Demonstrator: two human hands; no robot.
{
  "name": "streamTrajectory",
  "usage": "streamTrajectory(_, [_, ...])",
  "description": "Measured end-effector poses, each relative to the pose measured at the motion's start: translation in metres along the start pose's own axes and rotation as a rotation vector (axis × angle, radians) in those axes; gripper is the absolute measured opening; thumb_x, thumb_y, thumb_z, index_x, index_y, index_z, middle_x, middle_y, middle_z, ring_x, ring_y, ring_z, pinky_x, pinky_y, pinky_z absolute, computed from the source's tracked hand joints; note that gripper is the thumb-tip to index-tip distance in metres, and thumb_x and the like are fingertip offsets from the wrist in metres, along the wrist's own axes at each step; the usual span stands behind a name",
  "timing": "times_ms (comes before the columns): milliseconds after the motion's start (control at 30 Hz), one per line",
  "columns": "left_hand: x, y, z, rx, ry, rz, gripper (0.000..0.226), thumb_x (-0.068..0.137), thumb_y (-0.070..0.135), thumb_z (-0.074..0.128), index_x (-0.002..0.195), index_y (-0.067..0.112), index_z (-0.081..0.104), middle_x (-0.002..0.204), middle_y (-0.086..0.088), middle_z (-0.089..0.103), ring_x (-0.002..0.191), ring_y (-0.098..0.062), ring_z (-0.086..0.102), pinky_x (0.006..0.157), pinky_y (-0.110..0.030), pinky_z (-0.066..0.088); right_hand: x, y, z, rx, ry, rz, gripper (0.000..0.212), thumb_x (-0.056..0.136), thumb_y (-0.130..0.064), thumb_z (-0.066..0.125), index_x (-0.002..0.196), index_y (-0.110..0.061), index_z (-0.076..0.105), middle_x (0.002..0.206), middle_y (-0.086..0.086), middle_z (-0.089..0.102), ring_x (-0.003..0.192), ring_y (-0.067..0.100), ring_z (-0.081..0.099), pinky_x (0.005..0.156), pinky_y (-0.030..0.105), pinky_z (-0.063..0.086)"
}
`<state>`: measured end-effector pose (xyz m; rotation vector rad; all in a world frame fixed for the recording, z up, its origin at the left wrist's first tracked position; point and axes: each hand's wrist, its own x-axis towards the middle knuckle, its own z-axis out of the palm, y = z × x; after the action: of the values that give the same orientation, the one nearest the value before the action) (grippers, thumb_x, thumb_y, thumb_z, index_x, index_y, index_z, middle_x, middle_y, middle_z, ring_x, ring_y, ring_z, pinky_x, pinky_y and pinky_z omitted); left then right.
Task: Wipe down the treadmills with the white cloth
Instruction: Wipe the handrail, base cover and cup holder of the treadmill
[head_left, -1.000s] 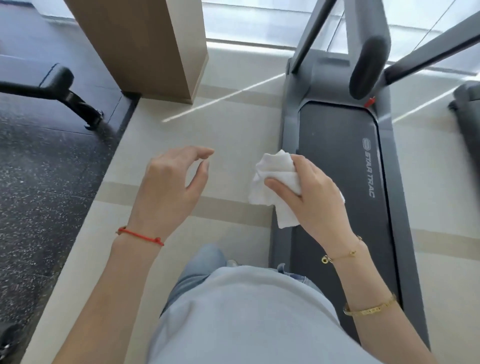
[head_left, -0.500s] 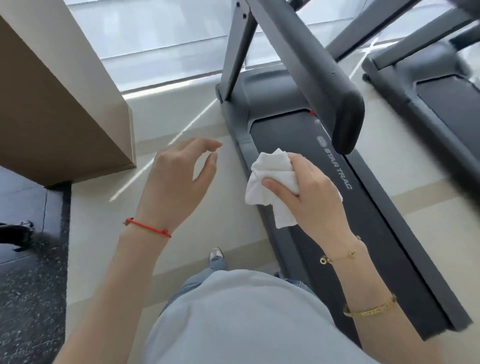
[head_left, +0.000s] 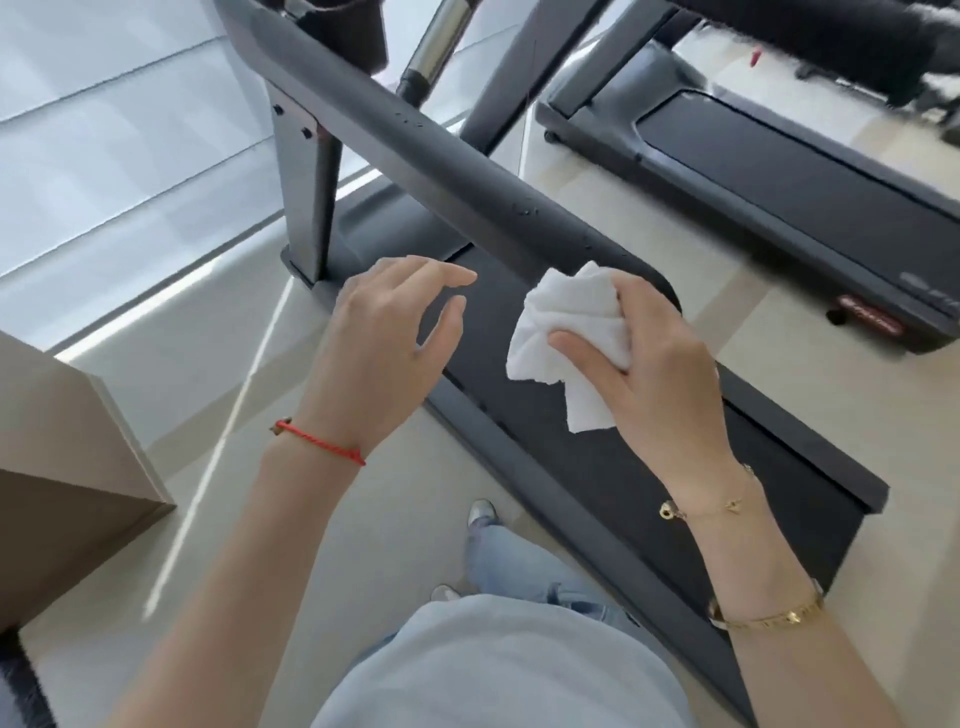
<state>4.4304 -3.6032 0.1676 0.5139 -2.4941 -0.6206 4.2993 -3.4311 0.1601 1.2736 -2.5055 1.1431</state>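
My right hand (head_left: 660, 364) grips a crumpled white cloth (head_left: 566, 338) at the near end of a dark grey treadmill handrail (head_left: 441, 156); the cloth's top edge meets the rail's rounded tip. Small droplets dot the rail. Below runs the black belt of this treadmill (head_left: 623, 467). My left hand (head_left: 384, 348) hovers just left of the cloth with its fingers loosely bent and nothing in it.
A second treadmill (head_left: 779, 176) stands at the upper right across a strip of beige floor. A tan column or cabinet (head_left: 67, 467) stands at the left edge. A bright window wall (head_left: 104, 156) lies beyond. My legs and shoe are on the floor beside the deck.
The view has tilted up and turned, bringing the handrail closer. My right hand with the cloth has reached the rail's near end. The left hand stays beside it.
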Motion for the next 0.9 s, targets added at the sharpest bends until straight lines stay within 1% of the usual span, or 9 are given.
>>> streamTrajectory(67, [0.026,-0.007,0.006,-0.021,-0.016,0.042,0.023,0.097,0.014,0.055,0.116,0.013,0.068,0.113,0.003,0.068,0.111,-0.018,0.059,0.097,-0.045,0.046,0.019,0.008,0.002,-0.052,0.079,-0.005,0.057,0.089,-0.060,0.050,0.121,-0.013,0.055,0.111,-0.003,0.063,0.097,0.016,0.058,0.084,0.036,0.051])
streamTrajectory(167, [0.064,-0.019,0.014,-0.030,-0.030,0.094,0.023,0.098,0.015,0.054,0.116,0.014,0.067,0.113,0.003,0.068,0.112,-0.018,0.059,0.097,-0.045,0.047,0.050,0.022,0.007,-0.136,0.217,-0.034,0.055,0.092,-0.060,0.049,0.119,-0.012,0.054,0.108,-0.002,0.062,0.092,0.012,0.053,0.080,0.023,0.041])
streamTrajectory(233, [0.088,-0.027,0.018,-0.043,-0.037,0.109,0.023,0.098,0.016,0.053,0.117,0.014,0.067,0.113,0.003,0.067,0.113,-0.018,0.059,0.098,-0.046,0.046,0.072,0.028,0.013,-0.192,0.243,-0.029,0.056,0.092,-0.060,0.048,0.118,-0.011,0.055,0.106,0.000,0.063,0.090,0.014,0.052,0.077,0.022,0.037])
streamTrajectory(333, [0.116,-0.038,0.023,-0.037,-0.035,0.126,0.023,0.098,0.016,0.054,0.117,0.014,0.067,0.114,0.003,0.067,0.112,-0.018,0.059,0.099,-0.046,0.046,0.095,0.036,0.029,-0.267,0.128,0.082,0.061,0.091,-0.066,0.037,0.109,-0.010,0.054,0.098,0.002,0.063,0.082,0.019,0.054,0.071,0.030,0.039])
streamTrajectory(433, [0.136,-0.051,0.028,-0.035,-0.071,0.147,0.023,0.099,0.017,0.054,0.119,0.015,0.066,0.116,0.003,0.067,0.114,-0.019,0.058,0.100,-0.046,0.045,0.103,0.039,0.040,-0.419,0.031,0.182,0.068,0.089,-0.074,0.019,0.104,-0.016,0.051,0.088,-0.004,0.061,0.069,0.014,0.043,0.063,0.027,0.029])
streamTrajectory(567, [0.157,-0.070,0.031,-0.034,-0.141,0.169,0.024,0.098,0.016,0.054,0.120,0.016,0.066,0.118,0.001,0.066,0.118,-0.021,0.057,0.103,-0.048,0.044,0.111,0.036,0.047,-0.478,-0.008,0.165,0.067,0.089,-0.075,0.025,0.119,-0.018,0.044,0.081,-0.009,0.052,0.062,0.015,0.043,0.060,0.026,0.029])
streamTrajectory(667, [0.172,-0.082,0.031,-0.033,-0.178,0.208,0.024,0.097,0.015,0.055,0.119,0.015,0.066,0.118,0.001,0.066,0.117,-0.022,0.057,0.103,-0.050,0.043,0.138,0.024,0.068,-0.435,-0.097,0.143,0.064,0.090,-0.071,0.032,0.131,-0.022,0.037,0.092,-0.008,0.058,0.074,0.019,0.060,0.060,0.028,0.035])
streamTrajectory(733, [0.183,-0.090,0.031,-0.034,-0.201,0.230,0.024,0.097,0.014,0.056,0.118,0.014,0.066,0.118,0.001,0.066,0.116,-0.023,0.057,0.103,-0.050,0.041,0.149,0.017,0.082,-0.452,-0.121,0.133,0.059,0.092,-0.069,0.031,0.133,-0.027,0.037,0.103,-0.006,0.060,0.086,0.020,0.061,0.065,0.029,0.035])
streamTrajectory(900, [0.205,-0.108,0.033,-0.054,-0.293,0.326,0.024,0.095,0.014,0.058,0.117,0.013,0.067,0.115,0.001,0.067,0.112,-0.023,0.060,0.102,-0.048,0.042,0.123,0.018,0.077,-0.442,0.030,0.237,0.047,0.093,-0.065,0.033,0.112,-0.027,0.054,0.103,-0.008,0.059,0.089,0.015,0.056,0.076,0.027,0.039])
